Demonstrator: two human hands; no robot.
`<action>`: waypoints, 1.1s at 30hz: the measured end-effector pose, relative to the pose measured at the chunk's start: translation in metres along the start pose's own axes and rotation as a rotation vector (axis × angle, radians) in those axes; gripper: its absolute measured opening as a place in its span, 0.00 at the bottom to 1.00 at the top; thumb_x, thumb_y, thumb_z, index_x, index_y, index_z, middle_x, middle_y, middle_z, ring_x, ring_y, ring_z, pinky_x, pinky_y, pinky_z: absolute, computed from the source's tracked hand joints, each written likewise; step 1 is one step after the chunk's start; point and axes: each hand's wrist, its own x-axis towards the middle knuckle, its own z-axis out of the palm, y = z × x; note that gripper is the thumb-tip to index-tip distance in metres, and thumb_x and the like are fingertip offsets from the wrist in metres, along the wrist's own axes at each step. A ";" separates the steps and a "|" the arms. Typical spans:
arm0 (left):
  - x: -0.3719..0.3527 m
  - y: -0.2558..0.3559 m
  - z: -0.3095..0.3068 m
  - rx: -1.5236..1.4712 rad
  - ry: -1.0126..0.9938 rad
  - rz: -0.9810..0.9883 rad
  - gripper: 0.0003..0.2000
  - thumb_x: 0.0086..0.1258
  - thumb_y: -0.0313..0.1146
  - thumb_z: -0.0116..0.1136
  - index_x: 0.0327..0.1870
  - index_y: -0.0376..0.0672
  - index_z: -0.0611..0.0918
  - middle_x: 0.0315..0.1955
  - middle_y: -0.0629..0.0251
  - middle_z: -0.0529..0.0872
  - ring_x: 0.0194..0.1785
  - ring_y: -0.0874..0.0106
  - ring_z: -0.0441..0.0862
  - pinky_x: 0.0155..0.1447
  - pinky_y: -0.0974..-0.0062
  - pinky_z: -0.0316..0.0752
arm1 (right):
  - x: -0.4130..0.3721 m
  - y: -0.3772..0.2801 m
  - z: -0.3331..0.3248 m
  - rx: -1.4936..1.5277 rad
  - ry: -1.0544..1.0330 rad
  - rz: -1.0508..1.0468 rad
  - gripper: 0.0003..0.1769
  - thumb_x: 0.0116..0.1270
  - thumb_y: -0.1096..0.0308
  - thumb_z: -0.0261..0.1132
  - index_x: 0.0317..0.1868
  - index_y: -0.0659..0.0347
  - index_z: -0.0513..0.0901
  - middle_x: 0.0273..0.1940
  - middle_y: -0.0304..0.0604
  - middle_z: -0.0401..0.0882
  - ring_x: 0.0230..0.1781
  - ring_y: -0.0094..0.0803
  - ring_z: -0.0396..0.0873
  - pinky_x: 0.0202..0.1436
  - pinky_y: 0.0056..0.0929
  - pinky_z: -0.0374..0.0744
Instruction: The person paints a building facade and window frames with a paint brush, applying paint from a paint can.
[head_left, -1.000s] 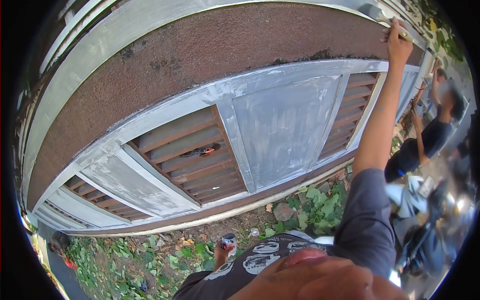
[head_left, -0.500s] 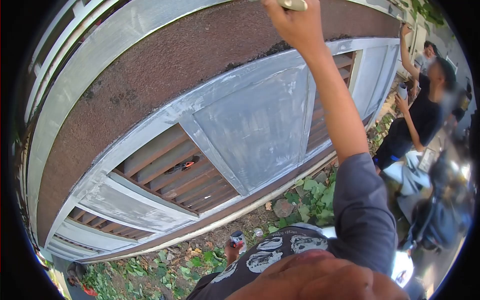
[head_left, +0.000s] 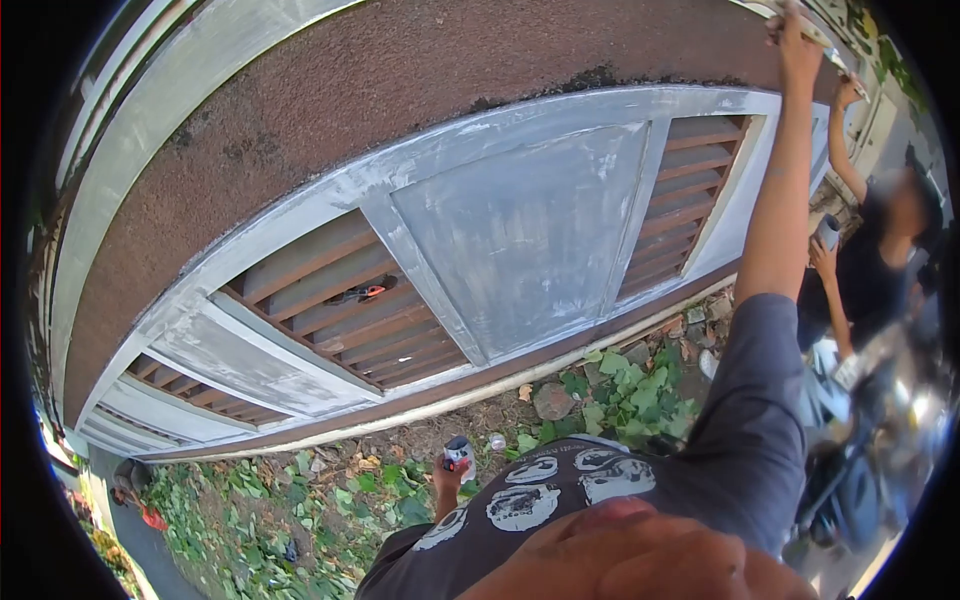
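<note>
My right hand [head_left: 796, 48] is raised at the top right, with its fingers closed around a paintbrush [head_left: 814, 34] with a pale handle. It is close to the light band along the top of the brown wall [head_left: 400, 100]; the bristles are hard to make out. My left hand [head_left: 447, 474] is low by my side, closed on a small cup [head_left: 460, 452] with a greyish top and a red patch. In front of me is a panel [head_left: 520, 230] streaked with grey-white paint, set in a pale frame between slatted openings [head_left: 345, 300].
Close on the right stands a person in dark clothes [head_left: 870, 270], one arm raised to the wall, a grey cup [head_left: 828, 230] in the other hand. Leafy plants [head_left: 640, 390] and a stone [head_left: 553, 402] lie along the wall's foot. Motorbikes [head_left: 850, 470] stand behind on the right.
My right hand has moved to the right along the top of the wall with the paintbrush. The view has shifted, and the other person appears closer to my arm. My left hand keeps the cup.
</note>
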 end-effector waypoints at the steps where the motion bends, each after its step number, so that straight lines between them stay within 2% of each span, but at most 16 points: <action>1: 0.007 -0.019 0.006 0.098 -0.041 0.045 0.43 0.41 0.44 0.91 0.61 0.35 0.82 0.51 0.55 0.89 0.48 0.63 0.87 0.53 0.63 0.82 | 0.011 0.013 -0.024 -0.101 0.057 0.017 0.20 0.78 0.51 0.65 0.45 0.63 0.89 0.27 0.39 0.86 0.28 0.25 0.84 0.32 0.25 0.80; 3: -0.012 -0.015 0.007 0.097 -0.017 0.040 0.43 0.41 0.44 0.90 0.61 0.36 0.82 0.49 0.54 0.90 0.47 0.61 0.88 0.53 0.61 0.83 | 0.019 0.024 -0.041 -0.201 0.118 0.035 0.21 0.79 0.50 0.65 0.47 0.61 0.90 0.28 0.39 0.88 0.29 0.27 0.85 0.34 0.27 0.81; 5: -0.024 -0.007 0.007 0.100 -0.004 0.050 0.42 0.42 0.44 0.90 0.61 0.37 0.82 0.48 0.53 0.90 0.47 0.59 0.88 0.53 0.60 0.83 | 0.014 0.004 -0.042 -0.633 0.194 -0.278 0.20 0.78 0.48 0.65 0.52 0.56 0.90 0.30 0.40 0.90 0.32 0.29 0.88 0.40 0.31 0.83; 7: -0.032 -0.005 0.010 0.115 -0.051 0.028 0.39 0.42 0.45 0.90 0.57 0.35 0.83 0.43 0.54 0.91 0.44 0.59 0.89 0.50 0.60 0.83 | 0.001 -0.015 -0.017 -0.724 0.145 -0.260 0.19 0.78 0.46 0.64 0.54 0.50 0.89 0.32 0.40 0.91 0.35 0.31 0.90 0.46 0.33 0.83; 8: -0.033 -0.005 0.013 0.121 -0.075 0.021 0.38 0.43 0.45 0.90 0.55 0.34 0.84 0.41 0.55 0.91 0.43 0.60 0.89 0.49 0.59 0.83 | -0.005 -0.020 -0.003 -0.634 0.030 -0.265 0.20 0.78 0.48 0.65 0.53 0.55 0.89 0.30 0.39 0.90 0.32 0.27 0.89 0.40 0.30 0.83; 9: -0.025 -0.023 0.023 0.062 -0.075 0.011 0.36 0.43 0.44 0.90 0.52 0.35 0.84 0.41 0.57 0.91 0.42 0.64 0.88 0.47 0.61 0.82 | -0.028 -0.072 0.030 -0.406 -0.054 -0.409 0.17 0.83 0.56 0.61 0.40 0.60 0.84 0.21 0.36 0.77 0.18 0.20 0.74 0.24 0.25 0.72; 10: -0.025 -0.013 0.023 0.068 -0.086 0.023 0.36 0.43 0.44 0.90 0.52 0.35 0.84 0.41 0.57 0.91 0.42 0.64 0.88 0.47 0.61 0.82 | -0.051 -0.106 0.049 -0.296 -0.118 -0.248 0.16 0.82 0.59 0.62 0.39 0.62 0.84 0.20 0.35 0.76 0.20 0.20 0.73 0.27 0.27 0.72; 17: -0.003 0.018 0.033 0.064 -0.090 0.146 0.37 0.42 0.39 0.90 0.56 0.37 0.84 0.41 0.59 0.91 0.40 0.65 0.85 0.48 0.63 0.82 | -0.105 -0.177 0.088 0.363 -0.461 0.072 0.13 0.81 0.59 0.65 0.43 0.61 0.85 0.22 0.34 0.82 0.18 0.18 0.77 0.19 0.20 0.73; 22: -0.015 0.052 0.033 -0.062 -0.059 0.106 0.38 0.40 0.41 0.90 0.56 0.37 0.85 0.44 0.58 0.91 0.44 0.64 0.87 0.51 0.62 0.82 | -0.050 -0.093 0.065 0.338 -0.312 -0.029 0.15 0.83 0.57 0.61 0.42 0.61 0.84 0.21 0.37 0.80 0.16 0.21 0.75 0.16 0.23 0.74; 23: -0.003 0.023 0.040 -0.015 -0.067 0.147 0.38 0.39 0.41 0.90 0.55 0.37 0.86 0.45 0.57 0.91 0.44 0.62 0.88 0.51 0.61 0.82 | -0.040 -0.072 0.047 0.253 -0.228 -0.028 0.16 0.83 0.57 0.61 0.41 0.60 0.84 0.21 0.36 0.80 0.16 0.19 0.74 0.17 0.22 0.72; 24: -0.009 0.013 0.040 -0.019 -0.066 0.143 0.38 0.39 0.41 0.90 0.55 0.37 0.86 0.45 0.57 0.91 0.44 0.62 0.88 0.51 0.61 0.82 | -0.024 -0.036 0.018 0.171 -0.209 0.026 0.20 0.78 0.51 0.67 0.51 0.61 0.89 0.27 0.37 0.87 0.29 0.22 0.86 0.33 0.26 0.82; 26: -0.020 0.004 0.045 -0.113 0.014 0.052 0.38 0.38 0.40 0.90 0.54 0.37 0.86 0.44 0.57 0.91 0.43 0.61 0.88 0.50 0.60 0.82 | -0.008 -0.002 -0.020 -0.085 -0.047 -0.015 0.19 0.78 0.53 0.68 0.49 0.63 0.89 0.25 0.37 0.85 0.27 0.19 0.83 0.30 0.23 0.80; 27: -0.044 0.021 0.043 0.159 0.232 0.211 0.37 0.39 0.40 0.90 0.54 0.36 0.85 0.43 0.56 0.91 0.42 0.60 0.88 0.49 0.59 0.82 | -0.001 0.014 -0.035 -0.273 0.043 -0.040 0.18 0.78 0.53 0.68 0.50 0.61 0.90 0.25 0.37 0.86 0.26 0.20 0.83 0.31 0.25 0.81; 28: -0.055 0.025 0.036 0.159 0.230 0.206 0.37 0.39 0.40 0.90 0.54 0.36 0.85 0.43 0.56 0.91 0.42 0.60 0.88 0.49 0.59 0.82 | 0.006 0.028 -0.044 -0.272 0.038 -0.039 0.18 0.78 0.53 0.68 0.50 0.61 0.90 0.25 0.37 0.86 0.26 0.20 0.83 0.31 0.25 0.81; 30: -0.068 0.023 0.032 -0.106 -0.007 0.065 0.38 0.39 0.42 0.90 0.54 0.33 0.84 0.44 0.52 0.90 0.44 0.59 0.88 0.49 0.59 0.82 | 0.013 0.035 -0.053 -0.633 0.163 -0.394 0.17 0.78 0.52 0.68 0.50 0.57 0.90 0.26 0.40 0.87 0.25 0.22 0.84 0.32 0.27 0.82; 33: -0.074 -0.002 0.040 0.029 0.059 0.116 0.39 0.40 0.43 0.91 0.54 0.32 0.84 0.44 0.51 0.90 0.44 0.59 0.88 0.49 0.60 0.82 | -0.005 0.002 -0.023 -0.525 0.078 -0.245 0.16 0.78 0.52 0.67 0.50 0.56 0.90 0.27 0.42 0.88 0.26 0.23 0.85 0.33 0.29 0.83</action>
